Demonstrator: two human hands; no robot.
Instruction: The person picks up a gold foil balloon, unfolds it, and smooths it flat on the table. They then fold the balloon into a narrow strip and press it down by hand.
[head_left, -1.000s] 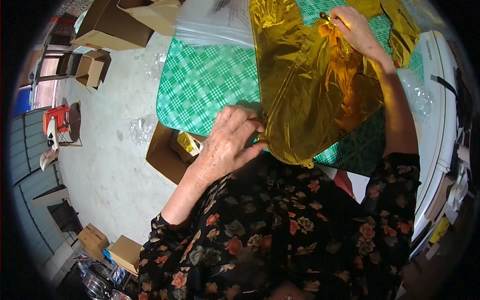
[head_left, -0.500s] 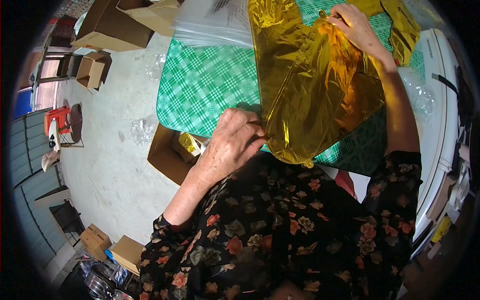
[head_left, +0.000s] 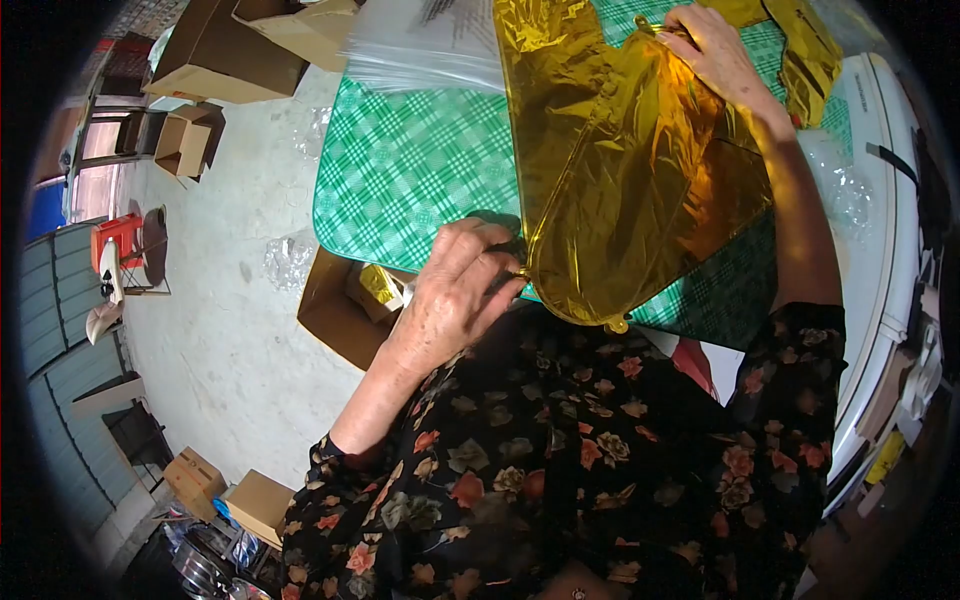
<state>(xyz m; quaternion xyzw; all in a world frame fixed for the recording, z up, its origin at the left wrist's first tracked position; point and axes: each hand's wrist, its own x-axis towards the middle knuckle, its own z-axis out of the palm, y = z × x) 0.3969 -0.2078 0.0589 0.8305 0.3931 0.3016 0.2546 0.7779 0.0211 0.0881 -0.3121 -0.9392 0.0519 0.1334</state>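
A flat gold foil balloon [head_left: 610, 200] lies spread over the green checked table, with its rounded end at the near edge. My left hand [head_left: 455, 290] pinches a small tab on its lower left rim between thumb and fingers. At the far end, my right hand [head_left: 712, 55] is closed on the upper edge of the foil near another tab, its fingertips partly hidden. Creases run through the foil between my hands. Beyond my right hand lies more gold foil [head_left: 805, 60].
A stack of clear plastic bags [head_left: 425, 50] lies at the table's [head_left: 410, 175] far left. An open cardboard box [head_left: 335, 310] holding gold foil stands below the left edge. More boxes [head_left: 225, 55] stand on the floor. A white appliance [head_left: 880, 200] is on the right.
My left hand has shifted slightly left and down, and the tab in its fingers now shows. The foil is a little smoother below my right hand, which has barely moved.
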